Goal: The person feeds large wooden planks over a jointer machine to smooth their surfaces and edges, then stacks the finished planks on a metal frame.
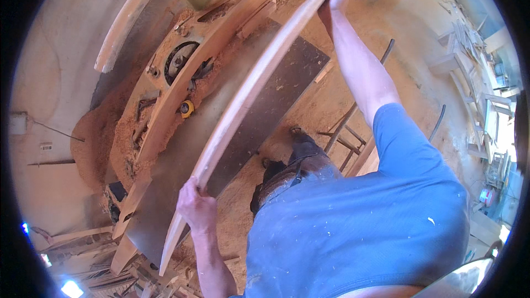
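right hand (338, 1) partly hidden, distant clutter (499, 166) blurred

- Left hand (197, 208) closed round wooden plank (266, 62), short of near end.
- Right hand (338, 3) gripping plank's far end.
- Right arm (361, 72) outstretched, right of plank.

We read no text, label, number or sign anywhere in view. Marks on the small whitish plate (46, 146) on the pale wall (55, 94) are too small to make out. On the yellow-and-black round object (187, 108), beside the wooden fence (176, 87) along the table's (292, 77) left edge, and on the red-and-white container (486, 197), we decipher nothing.
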`<state>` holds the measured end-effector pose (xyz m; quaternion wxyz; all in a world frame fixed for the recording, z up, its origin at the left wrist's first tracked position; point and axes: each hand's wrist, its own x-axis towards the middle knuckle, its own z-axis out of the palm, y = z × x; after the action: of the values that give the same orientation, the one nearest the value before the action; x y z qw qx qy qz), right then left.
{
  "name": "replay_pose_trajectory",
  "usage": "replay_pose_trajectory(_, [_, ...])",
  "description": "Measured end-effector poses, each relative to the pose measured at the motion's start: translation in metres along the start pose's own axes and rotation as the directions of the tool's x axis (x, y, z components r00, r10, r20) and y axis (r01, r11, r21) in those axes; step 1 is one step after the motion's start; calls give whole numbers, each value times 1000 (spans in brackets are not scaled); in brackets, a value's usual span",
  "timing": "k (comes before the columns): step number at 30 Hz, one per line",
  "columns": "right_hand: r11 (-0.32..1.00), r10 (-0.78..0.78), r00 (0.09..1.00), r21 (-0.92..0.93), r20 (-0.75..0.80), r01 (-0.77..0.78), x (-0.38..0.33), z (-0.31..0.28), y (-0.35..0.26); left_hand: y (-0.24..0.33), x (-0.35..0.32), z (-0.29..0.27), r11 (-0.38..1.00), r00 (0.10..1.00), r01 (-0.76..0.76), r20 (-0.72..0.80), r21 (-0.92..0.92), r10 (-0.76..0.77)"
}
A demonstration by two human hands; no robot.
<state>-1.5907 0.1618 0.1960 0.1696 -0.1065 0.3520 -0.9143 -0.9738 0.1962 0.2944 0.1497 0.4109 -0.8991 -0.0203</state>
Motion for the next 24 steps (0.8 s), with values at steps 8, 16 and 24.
replay_pose_trajectory(8, [972, -98, 993, -209, 59, 108, 94, -3, 54, 0, 37, 14, 996, 988, 87, 131, -34, -82])
replay_pose_trajectory(16, [931, -104, 976, -327, 193, 164, -19, -146, -85, 43, -61, -25, 999, 979, 33, 203, -28, -26])
replay_pose_trajectory(24, [953, 214, 965, -250, 149, -173, 55, -337, -169, 50, -17, -34, 971, 865, 82, 500, -224, 42])
